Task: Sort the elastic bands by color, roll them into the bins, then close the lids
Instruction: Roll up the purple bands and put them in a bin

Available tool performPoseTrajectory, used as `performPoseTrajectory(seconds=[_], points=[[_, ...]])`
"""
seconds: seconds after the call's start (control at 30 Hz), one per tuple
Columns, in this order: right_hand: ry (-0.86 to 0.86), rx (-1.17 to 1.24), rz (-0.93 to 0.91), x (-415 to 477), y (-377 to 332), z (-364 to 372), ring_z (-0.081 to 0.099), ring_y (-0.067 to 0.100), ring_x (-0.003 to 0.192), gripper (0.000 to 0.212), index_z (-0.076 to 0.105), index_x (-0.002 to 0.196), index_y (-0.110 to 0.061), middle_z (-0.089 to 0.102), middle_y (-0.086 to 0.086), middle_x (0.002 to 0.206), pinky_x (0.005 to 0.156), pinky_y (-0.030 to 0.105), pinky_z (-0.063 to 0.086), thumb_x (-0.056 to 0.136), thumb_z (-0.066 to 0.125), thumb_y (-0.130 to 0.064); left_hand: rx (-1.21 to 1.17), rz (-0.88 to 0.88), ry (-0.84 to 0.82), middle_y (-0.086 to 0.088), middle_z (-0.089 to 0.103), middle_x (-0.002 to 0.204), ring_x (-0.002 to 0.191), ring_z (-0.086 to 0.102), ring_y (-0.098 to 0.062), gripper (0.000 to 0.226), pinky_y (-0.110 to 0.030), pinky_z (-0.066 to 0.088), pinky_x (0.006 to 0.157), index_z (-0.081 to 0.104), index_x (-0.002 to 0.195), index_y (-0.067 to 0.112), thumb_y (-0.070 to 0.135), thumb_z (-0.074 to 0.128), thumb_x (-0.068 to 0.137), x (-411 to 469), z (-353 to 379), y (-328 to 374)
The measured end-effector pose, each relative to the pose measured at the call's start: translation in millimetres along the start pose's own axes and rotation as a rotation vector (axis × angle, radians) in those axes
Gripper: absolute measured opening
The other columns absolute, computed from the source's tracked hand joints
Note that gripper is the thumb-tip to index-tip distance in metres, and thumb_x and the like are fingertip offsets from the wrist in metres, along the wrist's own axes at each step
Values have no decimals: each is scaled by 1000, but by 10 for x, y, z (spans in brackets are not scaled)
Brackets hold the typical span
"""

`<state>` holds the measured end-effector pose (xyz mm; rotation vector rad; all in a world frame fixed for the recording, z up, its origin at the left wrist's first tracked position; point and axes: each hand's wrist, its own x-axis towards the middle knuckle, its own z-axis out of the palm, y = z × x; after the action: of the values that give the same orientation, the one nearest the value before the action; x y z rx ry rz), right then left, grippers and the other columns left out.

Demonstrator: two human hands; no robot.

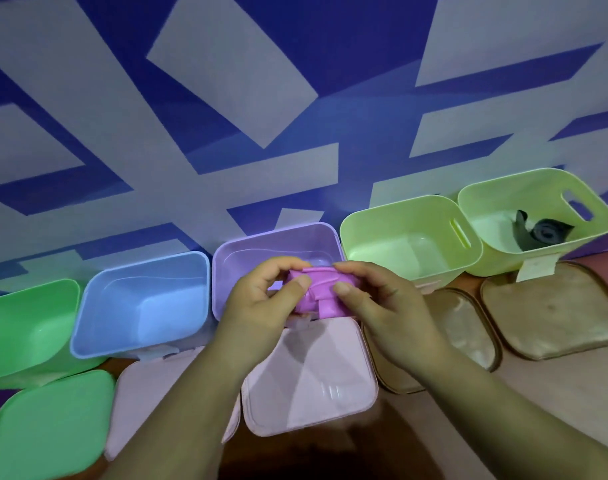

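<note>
Blue-and-grey patterned wall (226,98) rose behind the square lilac plastic bin (247,247). Over that bin's front rim you held a rolled pink elastic band (318,289), your left hand (261,303) and right hand (382,306) each pinching it between thumb and curled fingers. Just in front of the lilac bin lay a pale pink square lid (316,375). Two places to its right, a rolled black elastic band (546,233) sat inside a yellow-green plastic bin (496,199).

Light is dim and cool, with a blue-violet cast. A soft shadow lies across the pink lid (309,372), and the counter (538,396) goes nearly black at the bottom edge. The wide lens tilts the green bin (28,327) and the far-right yellow-green bin (538,192) outward, and detail is soft throughout.
</note>
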<state>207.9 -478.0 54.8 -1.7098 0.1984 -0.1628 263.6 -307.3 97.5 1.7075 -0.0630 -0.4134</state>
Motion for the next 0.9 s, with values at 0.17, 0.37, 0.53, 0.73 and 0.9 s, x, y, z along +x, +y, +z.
performPoseTrajectory(seconds=[0.17, 0.37, 0.53, 0.73, 0.9], points=[[-61, -848, -90, 241, 502, -113, 51, 24, 122, 55, 53, 133, -24, 57, 4, 134, 104, 34, 39, 91, 47, -59, 522, 154, -51, 15, 69, 98, 88, 65, -10, 15, -27, 53, 83, 68, 98, 35, 21, 65, 93, 699, -223, -285], [-78, -1149, -12, 260, 955, -45, 48, 34, 131, 69, 40, 145, -24, 52, 8, 143, 110, 55, 30, 92, 30, -67, 1197, 229, -396, 7, 57, 106, 94, 58, -19, 17, -39, 52, 80, 61, 111, 38, 36, 54, 96, 1400, -70, -685], [-44, -1126, -95, 302, 1034, -58, 53, 30, 125, 69, 45, 143, -23, 57, 4, 138, 108, 56, 30, 90, 39, -66, 1342, 201, -602, 5, 61, 112, 101, 58, -25, 25, -39, 51, 79, 53, 118, 39, 38, 55, 93, 1547, 99, -978], [-104, -1103, -107, 335, 1072, -105, 49, 22, 125, 80, 38, 148, -27, 53, -6, 139, 112, 54, 23, 82, 47, -72, 1109, 127, -511, 7, 64, 106, 92, 58, -23, 27, -41, 52, 80, 51, 106, 31, 40, 67, 86, 1563, 217, -1080], [-101, -1080, -136, 339, 1103, -112, 51, 21, 122, 85, 37, 149, -26, 55, -8, 135, 113, 54, 21, 78, 52, -71, 820, 17, -425, 9, 62, 109, 99, 59, -13, 18, -32, 51, 90, 68, 107, 35, 42, 66, 90, 1588, 253, -1171]])
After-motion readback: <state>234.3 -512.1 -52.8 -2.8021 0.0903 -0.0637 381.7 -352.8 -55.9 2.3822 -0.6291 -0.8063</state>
